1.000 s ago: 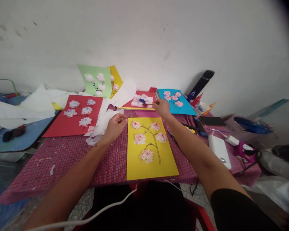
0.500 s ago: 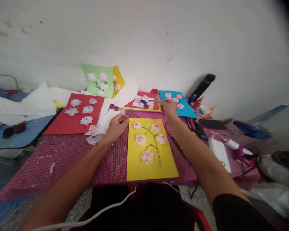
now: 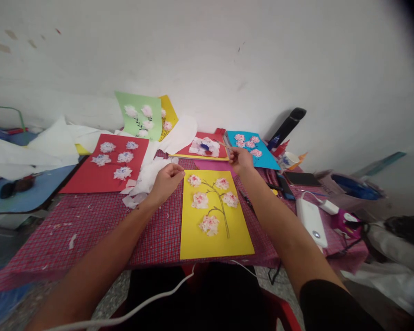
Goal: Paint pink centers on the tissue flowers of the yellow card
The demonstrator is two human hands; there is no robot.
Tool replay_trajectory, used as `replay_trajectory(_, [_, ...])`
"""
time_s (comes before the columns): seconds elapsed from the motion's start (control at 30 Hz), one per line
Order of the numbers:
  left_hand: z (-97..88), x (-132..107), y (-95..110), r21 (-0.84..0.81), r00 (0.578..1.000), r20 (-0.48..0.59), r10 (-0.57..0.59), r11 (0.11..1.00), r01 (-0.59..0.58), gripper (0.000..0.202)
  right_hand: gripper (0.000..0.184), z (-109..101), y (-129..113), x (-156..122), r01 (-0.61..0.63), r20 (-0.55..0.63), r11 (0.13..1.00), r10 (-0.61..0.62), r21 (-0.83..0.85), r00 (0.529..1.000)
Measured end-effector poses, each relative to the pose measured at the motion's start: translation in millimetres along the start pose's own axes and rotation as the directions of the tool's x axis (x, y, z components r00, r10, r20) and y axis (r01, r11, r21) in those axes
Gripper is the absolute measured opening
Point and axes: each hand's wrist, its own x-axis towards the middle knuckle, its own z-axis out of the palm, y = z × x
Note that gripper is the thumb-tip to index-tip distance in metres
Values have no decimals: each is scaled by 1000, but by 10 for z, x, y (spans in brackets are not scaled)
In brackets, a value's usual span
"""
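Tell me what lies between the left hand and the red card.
Crumpled white tissue paper lies between the left hand and the red card, in the head view.

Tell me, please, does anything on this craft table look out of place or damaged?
The white tissue on the back red sheet looks odd: crumpled, blue-stained and untidy, unlike the neat blossoms on the yellow sheet in front.

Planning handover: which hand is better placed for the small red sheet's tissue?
Right, likely: the right hand holds a thin stick over the tissue; the left hand sits farther off, by the yellow sheet.
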Motion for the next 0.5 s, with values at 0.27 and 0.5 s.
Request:
replay_trajectory(0.27, [-8,11,-5,5,1000,-2,3,1000,-3,21,17,50,-48,-100,-60,-22,993,62,101,998])
replay_trajectory(0.5, [-11,-4,18,22,1000,10,3,1000,-4,18,19,20,-45,-139,-82,-13,990,84,116,996])
